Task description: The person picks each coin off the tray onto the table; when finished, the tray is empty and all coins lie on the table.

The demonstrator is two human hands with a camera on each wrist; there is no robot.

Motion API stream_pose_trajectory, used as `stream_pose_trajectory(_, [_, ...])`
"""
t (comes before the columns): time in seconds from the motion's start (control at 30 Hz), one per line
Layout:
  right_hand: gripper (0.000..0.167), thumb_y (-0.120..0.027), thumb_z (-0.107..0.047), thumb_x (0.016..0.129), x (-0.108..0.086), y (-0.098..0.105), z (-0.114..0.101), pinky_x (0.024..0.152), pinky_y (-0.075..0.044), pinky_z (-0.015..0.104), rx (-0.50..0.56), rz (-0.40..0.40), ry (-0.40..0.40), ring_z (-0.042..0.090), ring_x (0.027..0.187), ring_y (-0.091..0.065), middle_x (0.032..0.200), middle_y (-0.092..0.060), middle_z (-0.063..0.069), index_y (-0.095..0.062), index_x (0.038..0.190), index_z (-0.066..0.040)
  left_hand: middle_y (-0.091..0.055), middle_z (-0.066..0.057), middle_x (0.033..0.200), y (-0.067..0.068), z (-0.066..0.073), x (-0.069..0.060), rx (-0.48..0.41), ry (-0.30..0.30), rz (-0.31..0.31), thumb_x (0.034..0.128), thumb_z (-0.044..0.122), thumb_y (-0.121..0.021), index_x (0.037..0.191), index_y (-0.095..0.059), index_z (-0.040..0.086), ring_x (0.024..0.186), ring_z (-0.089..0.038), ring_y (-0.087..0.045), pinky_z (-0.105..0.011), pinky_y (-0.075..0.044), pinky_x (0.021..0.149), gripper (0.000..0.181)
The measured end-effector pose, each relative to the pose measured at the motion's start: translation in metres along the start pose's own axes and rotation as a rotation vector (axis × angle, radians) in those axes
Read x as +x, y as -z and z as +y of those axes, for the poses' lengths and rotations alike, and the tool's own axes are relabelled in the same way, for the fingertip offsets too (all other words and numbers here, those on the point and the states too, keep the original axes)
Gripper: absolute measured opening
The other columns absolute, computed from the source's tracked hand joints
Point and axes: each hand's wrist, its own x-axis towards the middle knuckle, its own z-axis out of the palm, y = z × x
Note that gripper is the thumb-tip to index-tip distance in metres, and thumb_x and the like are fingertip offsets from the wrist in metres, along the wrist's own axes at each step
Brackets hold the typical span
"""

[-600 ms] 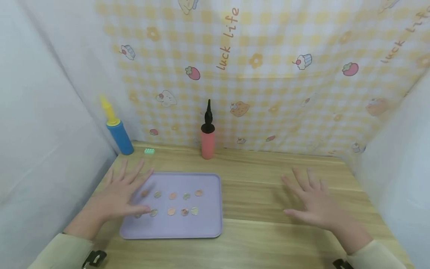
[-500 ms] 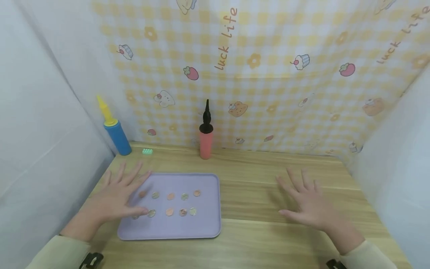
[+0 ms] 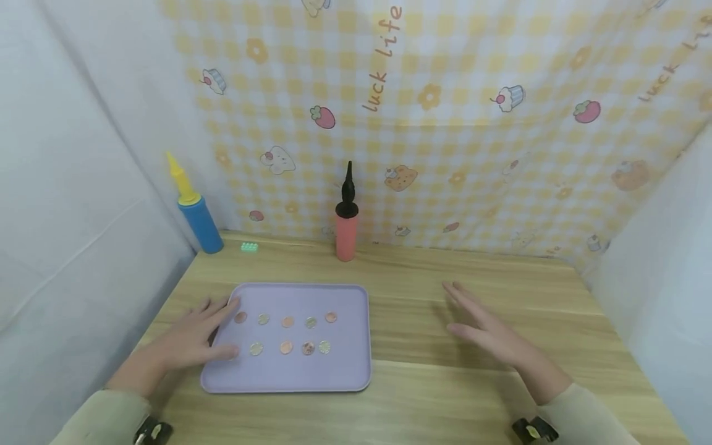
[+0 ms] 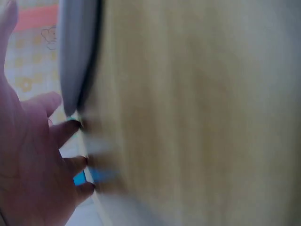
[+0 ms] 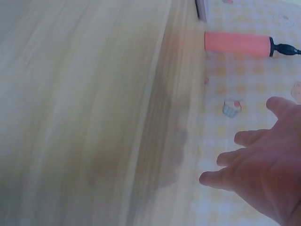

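Observation:
In the head view a purple tray (image 3: 289,378) lies on the wooden table, with two rows of copper and silvery coins (image 3: 286,347) on it. My left hand (image 3: 186,340) is at the tray's left edge, fingers spread, thumb over the lower left part; whether it touches the rim I cannot tell. Palm and fingers of the left hand (image 4: 42,155) show beside the tray's edge (image 4: 77,52) in the left wrist view. My right hand (image 3: 489,330) hovers over the wood right of the tray, fingers extended and holding nothing; the right wrist view shows this hand (image 5: 263,165) empty too.
At the back left stands a blue pump (image 3: 201,225) with a yellow nozzle, beside a small green block (image 3: 249,246). A pink pump (image 3: 346,238) with a black top stands at the back middle. Behind hangs a checked cloth (image 3: 445,148); white cloth (image 3: 67,247) covers the left side.
My right hand has moved left and turned more edge-on, its fingers closer together. My left hand has lowered slightly at the tray's left side, its fingers less spread. Tray and coins lie as before.

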Motion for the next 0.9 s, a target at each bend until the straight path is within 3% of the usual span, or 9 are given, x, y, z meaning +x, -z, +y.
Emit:
stream_pose_trajectory(0.17, [0.071, -0.06, -0.025, 0.109, 0.018, -0.014, -0.004, 0.106, -0.018, 0.09, 0.019, 0.013, -0.009, 0.06, 0.154, -0.019, 0.174, -0.015, 0.027, -0.028, 0.169, -0.01, -0.031, -0.03, 0.168, -0.015, -0.007, 0.002, -0.064, -0.01, -0.011, 0.0745, 0.065, -0.087, 0.164, -0.035, -0.001, 0.148, -0.071, -0.016, -0.086, -0.016, 0.111, 0.123])
stream_pose_trajectory(0.4, [0.071, -0.08, -0.035, 0.098, 0.045, -0.044, -0.007, 0.116, -0.023, 0.079, -0.014, 0.044, -0.093, 0.049, 0.157, -0.025, 0.173, -0.03, 0.017, -0.05, 0.16, -0.019, -0.026, -0.028, 0.171, -0.017, -0.014, 0.01, -0.132, -0.034, -0.022, 0.0585, 0.066, -0.096, 0.165, -0.031, -0.002, 0.15, -0.07, -0.008, -0.086, -0.009, 0.111, 0.142])
stream_pose_trajectory(0.53, [0.067, -0.082, -0.033, 0.096, 0.063, -0.064, -0.013, 0.12, -0.02, 0.074, 0.016, 0.021, -0.068, 0.046, 0.158, -0.025, 0.17, -0.036, 0.015, -0.056, 0.156, -0.019, -0.026, -0.028, 0.171, -0.015, -0.02, 0.014, -0.15, -0.053, 0.004, 0.0573, 0.064, -0.097, 0.165, -0.031, -0.002, 0.151, -0.07, -0.005, -0.087, -0.002, 0.112, 0.143])
stream_pose_trajectory(0.7, [0.064, -0.083, -0.042, 0.094, 0.081, -0.089, -0.02, 0.122, -0.02, 0.071, -0.005, -0.056, -0.024, 0.043, 0.158, -0.024, 0.169, -0.038, 0.014, -0.062, 0.151, -0.019, -0.022, -0.025, 0.173, -0.018, -0.027, 0.014, -0.199, -0.018, 0.009, 0.0567, 0.062, -0.099, 0.169, -0.028, 0.007, 0.153, -0.067, 0.004, -0.085, 0.013, 0.11, 0.143])
stream_pose_trajectory(0.9, [0.06, -0.086, -0.043, 0.089, 0.098, -0.113, -0.03, 0.122, -0.025, 0.068, -0.066, -0.005, 0.006, 0.041, 0.155, -0.031, 0.166, -0.043, 0.014, -0.07, 0.142, -0.021, -0.02, -0.027, 0.173, -0.021, -0.028, 0.019, -0.21, -0.01, -0.011, 0.056, 0.059, -0.099, 0.168, -0.032, 0.01, 0.153, -0.067, 0.0, -0.09, 0.013, 0.104, 0.139])
